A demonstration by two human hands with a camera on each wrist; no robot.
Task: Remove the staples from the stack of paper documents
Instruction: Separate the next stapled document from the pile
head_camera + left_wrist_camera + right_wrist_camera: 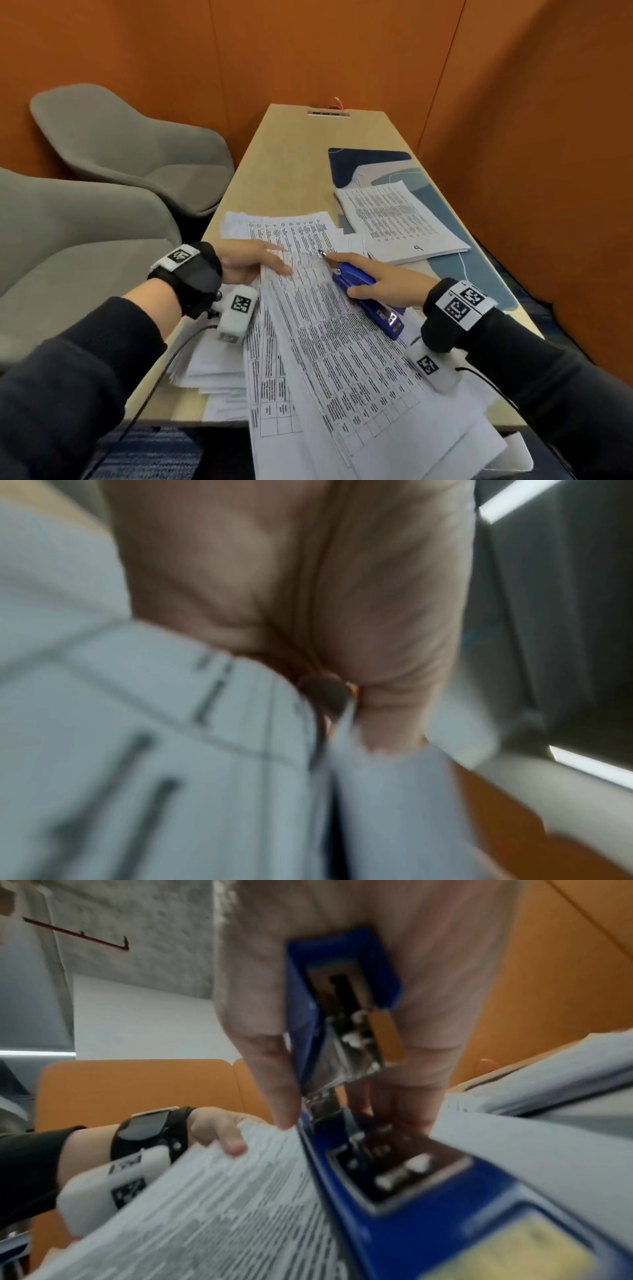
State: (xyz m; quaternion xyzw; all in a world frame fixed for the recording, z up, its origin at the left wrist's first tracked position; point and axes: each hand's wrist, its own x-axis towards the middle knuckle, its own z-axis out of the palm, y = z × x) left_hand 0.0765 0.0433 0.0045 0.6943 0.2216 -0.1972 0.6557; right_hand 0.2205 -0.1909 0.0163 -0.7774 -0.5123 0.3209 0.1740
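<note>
Head view looks down on counter (pixel 291 154). Wrist views sit close, looking along fingers; right wrist shares stapler (pixel 394 1191) and papers (pixel 222 1204) with head.

A long, light wooden surface (pixel 291 164) runs away from the viewer toward an orange wall. At its far end, at 12 o'clock, a narrow metal slot (pixel 329 112) is set into the top. A blue patterned mat (pixel 455 209) lies at 2 o'clock, with a neat pile of printed pages (pixel 397 222) on it. Loose printed sheets (pixel 325 342) spread from the centre to 6 o'clock, overhanging the near edge.
</note>
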